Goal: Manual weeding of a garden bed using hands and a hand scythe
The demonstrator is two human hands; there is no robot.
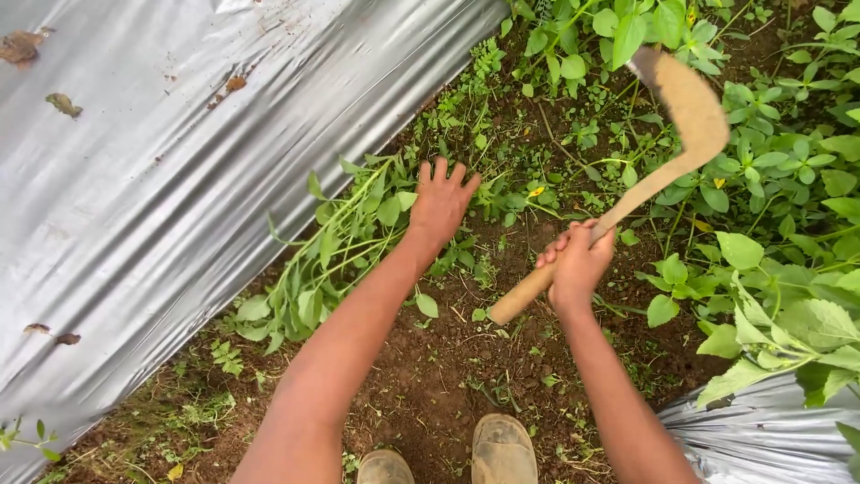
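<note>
While the right hand [578, 262] holds the wooden handle [573, 255] of a curved weeding blade [690, 103], fingers wrapped tight around the shaft, the tool stands raised and tilted up toward the top right, blade over the leafy weeds [761, 179] on that side. Blade edge is motion-blurred; can't tell which way it faces.

Left hand [441, 199] is spread wide, fingers splayed, holding nothing. It sits on or just above a clump of long-stemmed weeds [331, 251] leaning over the furrow. Can't tell if it's pressing them or hovering.

Layout: bare brown soil [430, 376] strip runs between two sheets of silver plastic mulch [179, 179]; the second sheet [770, 430] shows at bottom right. Two muddy boots [502, 448] at the bottom edge, toes pointing up the furrow.

Risks, as I judge them:
- Left hand is near the blade's likely arc. A swing pulled leftward could catch the fingers.
- Handle is gripped near its middle, butt end sticking out below. Less leverage, could twist in the grip on impact.
- Mulch sheet sits just beside the weed clump. A wide stroke would slice the plastic.
- Loose soil and stems underfoot; a slip mid-swing throws the aim off.
</note>
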